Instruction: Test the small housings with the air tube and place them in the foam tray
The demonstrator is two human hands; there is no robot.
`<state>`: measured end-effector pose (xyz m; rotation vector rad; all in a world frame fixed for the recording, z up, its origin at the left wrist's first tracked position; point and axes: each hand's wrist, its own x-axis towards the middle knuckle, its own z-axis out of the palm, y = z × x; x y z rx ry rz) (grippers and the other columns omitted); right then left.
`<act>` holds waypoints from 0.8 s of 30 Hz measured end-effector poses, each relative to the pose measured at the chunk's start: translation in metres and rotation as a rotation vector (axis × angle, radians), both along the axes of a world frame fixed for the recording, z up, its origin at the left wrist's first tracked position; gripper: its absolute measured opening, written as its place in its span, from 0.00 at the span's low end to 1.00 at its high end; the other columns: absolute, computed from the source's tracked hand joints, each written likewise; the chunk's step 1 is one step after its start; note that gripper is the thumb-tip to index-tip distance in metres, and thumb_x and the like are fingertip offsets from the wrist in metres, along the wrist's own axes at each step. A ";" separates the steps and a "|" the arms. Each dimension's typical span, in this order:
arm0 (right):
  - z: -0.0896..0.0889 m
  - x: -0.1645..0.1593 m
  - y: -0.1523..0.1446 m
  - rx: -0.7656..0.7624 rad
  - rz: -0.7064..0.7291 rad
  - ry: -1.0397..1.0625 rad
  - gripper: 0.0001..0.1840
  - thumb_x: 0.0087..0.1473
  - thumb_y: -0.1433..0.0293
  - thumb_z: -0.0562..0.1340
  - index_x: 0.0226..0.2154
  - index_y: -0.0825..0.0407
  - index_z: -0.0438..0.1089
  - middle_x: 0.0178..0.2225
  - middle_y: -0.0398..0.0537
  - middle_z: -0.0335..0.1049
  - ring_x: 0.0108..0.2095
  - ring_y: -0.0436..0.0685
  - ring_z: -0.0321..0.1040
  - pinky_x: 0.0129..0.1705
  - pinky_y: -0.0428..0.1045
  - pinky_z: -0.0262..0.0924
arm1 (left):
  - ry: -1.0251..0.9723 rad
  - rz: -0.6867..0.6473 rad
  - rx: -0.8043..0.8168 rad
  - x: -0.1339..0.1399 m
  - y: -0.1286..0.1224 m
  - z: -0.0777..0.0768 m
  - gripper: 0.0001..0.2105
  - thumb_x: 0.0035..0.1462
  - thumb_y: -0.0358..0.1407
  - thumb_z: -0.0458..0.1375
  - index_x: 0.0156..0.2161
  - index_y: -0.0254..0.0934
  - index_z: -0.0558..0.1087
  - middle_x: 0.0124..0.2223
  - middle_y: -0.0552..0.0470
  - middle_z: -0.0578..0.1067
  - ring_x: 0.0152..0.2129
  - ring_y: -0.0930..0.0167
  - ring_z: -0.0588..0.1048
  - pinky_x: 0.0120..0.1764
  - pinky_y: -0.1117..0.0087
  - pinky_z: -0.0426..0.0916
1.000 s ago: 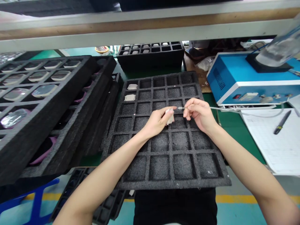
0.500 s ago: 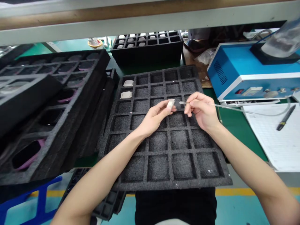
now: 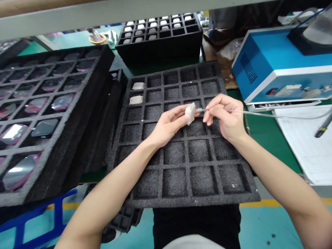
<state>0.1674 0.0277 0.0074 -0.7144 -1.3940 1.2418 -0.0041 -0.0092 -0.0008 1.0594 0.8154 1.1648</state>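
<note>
My left hand (image 3: 172, 122) pinches a small white plastic case (image 3: 190, 113) between thumb and fingers, held on edge above the black foam tray (image 3: 175, 167). Opposite it, my right hand (image 3: 225, 116) is closed around a thin tube with a slim nozzle (image 3: 201, 110) at its end. The nozzle tip points at the case's edge, very close to it; whether they touch I cannot tell. Two similar white cases (image 3: 138, 85) lie in the tray's left column, near the far end.
Stacked foam trays (image 3: 52, 138) with dark glossy pieces rise at left. A blue machine (image 3: 285, 62) stands at right, with a clear hose (image 3: 280, 116) crossing before it. Below it lie paper (image 3: 295, 135) and a marker (image 3: 321, 126). Behind, another tray (image 3: 158, 45) holds white pieces; a shelf beam (image 3: 116, 20) spans overhead.
My left hand has turned the white case so its broad face shows. The nozzle has come nearer to it. A black tray overlapping the left stack is gone from there. The view has shifted slightly.
</note>
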 end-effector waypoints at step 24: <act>-0.003 -0.002 0.003 0.113 -0.015 0.027 0.05 0.47 0.76 0.60 0.22 0.54 0.67 0.15 0.39 0.68 0.13 0.45 0.61 0.16 0.42 0.57 | 0.024 -0.014 0.030 0.000 0.001 -0.001 0.16 0.52 0.34 0.62 0.47 0.36 0.73 0.48 0.46 0.76 0.48 0.64 0.73 0.54 0.61 0.60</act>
